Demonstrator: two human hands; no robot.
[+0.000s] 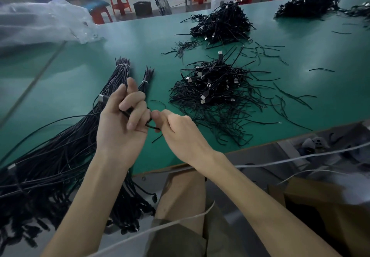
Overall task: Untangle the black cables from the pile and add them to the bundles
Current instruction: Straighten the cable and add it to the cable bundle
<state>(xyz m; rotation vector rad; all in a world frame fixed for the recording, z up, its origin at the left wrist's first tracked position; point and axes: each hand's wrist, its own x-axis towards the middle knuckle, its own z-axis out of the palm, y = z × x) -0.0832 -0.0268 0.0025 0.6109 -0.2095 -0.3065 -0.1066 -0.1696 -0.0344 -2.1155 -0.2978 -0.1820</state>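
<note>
- Left hand (122,122): held above the near edge of the table (140,42), palm towards the camera. Its fingers (132,98) are curled round one black cable (153,127), and a silver plug (102,97) sticks out by the thumb.
- Right hand (180,132): just beside the left, knuckles up. Its thumb and curled fingers pinch the same cable, and a short stretch runs between the two hands.
- Bundles: two tips show, each tied with a white band. The thick bundle (118,76) and the thin bundle (147,76) lie side by side behind the left hand. They fan out toward the near left corner and hang over the near edge.
- Piles: three black tangles.
  - The nearest pile (216,90) lies right of the hands, towards the near edge, with many silver plugs showing in it.
  - A second pile (222,24) sits behind it near the far edge.
  - A third pile (308,2) is at the far right corner.
- Loose strands: a small heap of short black pieces (184,47) lies between the bundles and the second pile. Single pieces are scattered round the piles on the right.
- A crumpled clear plastic bag (40,22) lies at the far left corner.
- Beyond the far edge are five orange stools (120,0), some showing only in part, one floor fan (163,4) and one black bin (142,8).
- Below the near edge is a cardboard box (320,200).
</note>
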